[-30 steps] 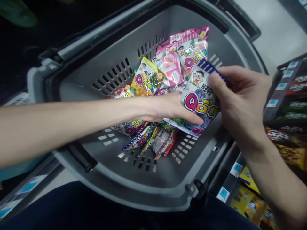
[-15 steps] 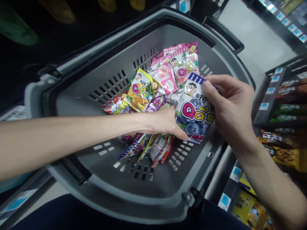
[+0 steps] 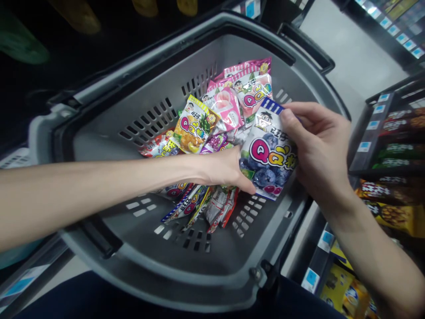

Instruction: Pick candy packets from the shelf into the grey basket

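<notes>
Between my two hands is a blueberry gummy candy packet with a blue striped top, its printed front facing me. The thumb and fingers of my right hand pinch its upper right edge. My left hand grips the lower left edge, thumb along the side, its other fingers hidden behind the packet. Below lies a heap of more packets in a grey shopping basket: a yellow pineapple-style packet, pink peach packets, a red packet and a purple grape packet.
Dark shelving with blurred goods stands at the upper left. On the right, shelves hold yellow snack bags and blue-and-white price tags. A black basket handle sticks out at the upper right, over pale floor.
Both hands keep hold of the blueberry packet, which has tilted slightly and shifted a little left in view. The basket and its contents also appear slightly further left.
</notes>
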The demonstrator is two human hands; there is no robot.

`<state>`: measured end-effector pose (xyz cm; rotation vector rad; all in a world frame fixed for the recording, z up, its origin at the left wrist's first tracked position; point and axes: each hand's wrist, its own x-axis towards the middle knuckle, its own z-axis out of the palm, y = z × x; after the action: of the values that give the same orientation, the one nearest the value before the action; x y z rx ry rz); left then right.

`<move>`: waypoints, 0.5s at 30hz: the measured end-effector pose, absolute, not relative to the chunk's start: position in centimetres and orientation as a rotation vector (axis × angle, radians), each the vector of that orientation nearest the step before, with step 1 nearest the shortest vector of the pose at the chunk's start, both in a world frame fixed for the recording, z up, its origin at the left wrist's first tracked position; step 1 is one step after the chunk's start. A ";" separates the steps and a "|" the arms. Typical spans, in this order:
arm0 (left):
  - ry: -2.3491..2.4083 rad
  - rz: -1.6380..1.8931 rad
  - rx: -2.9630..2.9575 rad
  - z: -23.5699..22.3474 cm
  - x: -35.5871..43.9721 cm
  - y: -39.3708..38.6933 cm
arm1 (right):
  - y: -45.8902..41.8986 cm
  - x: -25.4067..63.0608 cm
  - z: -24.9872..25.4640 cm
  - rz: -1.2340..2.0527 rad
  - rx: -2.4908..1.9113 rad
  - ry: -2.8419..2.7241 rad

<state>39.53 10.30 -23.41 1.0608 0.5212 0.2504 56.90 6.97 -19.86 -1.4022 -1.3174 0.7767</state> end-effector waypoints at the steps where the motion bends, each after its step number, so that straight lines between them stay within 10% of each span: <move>1: 0.510 0.264 1.039 -23.3 39.6 10.3 | 7.0 56.9 -19.9 0.787 -1.379 -1.241; 15: 0.446 0.367 0.874 -23.4 40.1 10.3 | 7.6 57.6 -19.8 0.906 -1.339 -0.853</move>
<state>40.12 10.29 -23.44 0.8742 0.4456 0.3668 57.58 7.58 -19.81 -1.3387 -0.8533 0.9061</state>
